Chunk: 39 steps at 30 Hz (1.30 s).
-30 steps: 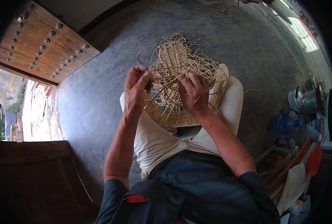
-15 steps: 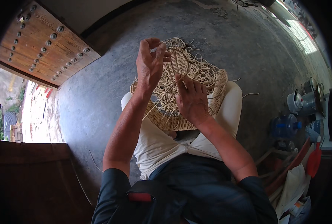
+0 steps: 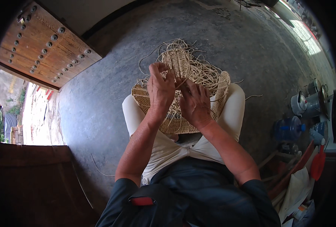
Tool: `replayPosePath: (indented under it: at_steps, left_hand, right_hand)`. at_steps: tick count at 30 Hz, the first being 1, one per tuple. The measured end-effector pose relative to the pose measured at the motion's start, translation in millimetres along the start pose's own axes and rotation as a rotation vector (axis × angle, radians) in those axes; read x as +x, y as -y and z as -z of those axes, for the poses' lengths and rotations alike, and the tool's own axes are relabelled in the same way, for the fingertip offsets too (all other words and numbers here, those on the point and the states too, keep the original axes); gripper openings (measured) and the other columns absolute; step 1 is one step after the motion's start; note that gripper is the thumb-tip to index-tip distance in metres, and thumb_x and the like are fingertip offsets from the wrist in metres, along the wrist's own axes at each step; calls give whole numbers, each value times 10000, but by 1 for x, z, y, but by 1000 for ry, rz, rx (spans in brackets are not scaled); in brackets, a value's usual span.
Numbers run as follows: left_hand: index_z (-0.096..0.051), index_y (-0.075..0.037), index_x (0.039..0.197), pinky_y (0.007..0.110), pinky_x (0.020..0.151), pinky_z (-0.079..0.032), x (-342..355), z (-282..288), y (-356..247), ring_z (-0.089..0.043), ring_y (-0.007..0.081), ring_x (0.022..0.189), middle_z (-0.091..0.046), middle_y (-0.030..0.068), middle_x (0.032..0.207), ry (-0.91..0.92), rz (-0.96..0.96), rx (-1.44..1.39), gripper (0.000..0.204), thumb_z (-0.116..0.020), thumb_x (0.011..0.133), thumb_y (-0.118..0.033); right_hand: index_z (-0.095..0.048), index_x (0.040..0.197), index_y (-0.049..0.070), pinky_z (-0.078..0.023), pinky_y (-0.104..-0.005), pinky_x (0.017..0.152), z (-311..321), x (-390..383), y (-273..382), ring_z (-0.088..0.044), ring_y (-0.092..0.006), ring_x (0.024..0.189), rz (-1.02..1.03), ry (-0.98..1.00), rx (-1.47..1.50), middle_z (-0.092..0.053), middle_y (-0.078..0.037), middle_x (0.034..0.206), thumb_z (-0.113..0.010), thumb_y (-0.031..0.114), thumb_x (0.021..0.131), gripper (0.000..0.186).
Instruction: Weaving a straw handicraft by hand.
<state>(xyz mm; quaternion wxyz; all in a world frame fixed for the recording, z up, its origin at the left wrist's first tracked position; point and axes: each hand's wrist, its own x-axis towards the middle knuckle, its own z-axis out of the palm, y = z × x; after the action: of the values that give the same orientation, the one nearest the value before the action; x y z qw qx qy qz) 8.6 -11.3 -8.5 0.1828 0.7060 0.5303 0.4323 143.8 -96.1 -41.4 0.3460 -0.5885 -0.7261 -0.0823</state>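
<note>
A pale straw-coloured woven piece of twisted cord rests between my bent knees, with a curved woven band, an upright ribbed panel at its far side and a tangle of loose strands in the middle. My left hand is closed on a cord over the piece, left of centre, fingertips pinched near the panel's base. Close beside it, a little lower, my right hand has curled fingers, thumb and forefinger gripping cord where the strands cross. My hands hide part of the weaving.
A studded wooden door and a bright doorway are at the left, above a dark wooden board. Grey concrete floor surrounds me. On the right are metal pots, a blue water jug and a red plastic item.
My left hand rose with a cord toward the far side, then came down beside my right hand. My right hand has shifted slightly lower than a second ago.
</note>
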Motion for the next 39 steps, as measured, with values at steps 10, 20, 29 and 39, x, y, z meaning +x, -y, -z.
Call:
replayPosePath:
  at_steps: [10,20,29,39]
  left_hand:
    - [-523,-29,1508,453,831,-611,2,-2,-8,-774,304,942,-750,186,1062,55,145,-137,520,-695,1031,-145]
    - [-578,-30,991,554,764,-522,-13,10,5,-696,450,870,-701,211,898,-32,-72,164,155,-617,1048,-169]
    - [-644,-52,938,507,773,-515,-45,62,37,-700,420,852,-706,198,874,62,101,271,235,-635,1036,-266]
    - [-734,-43,1043,369,869,-559,44,64,33,-712,185,932,-773,75,1033,67,-140,3,106,-769,986,-125]
  right_hand:
    - [-622,1514,159,-470,-465,953,0,-1,-2,-594,-276,1148,25,-38,17,-588,-52,1382,-679,138,930,587]
    - [-640,1500,148,-467,-458,986,-2,1,-6,-599,-279,1129,34,-35,27,-605,-48,1342,-703,143,927,576]
    - [-683,1471,214,-484,-450,968,-11,7,-10,-611,-286,1148,165,-116,-49,-604,-62,1350,-736,94,910,577]
    - [-689,1440,193,-480,-470,956,-4,15,-2,-604,-297,1152,161,30,-67,-595,-77,1311,-732,97,882,568]
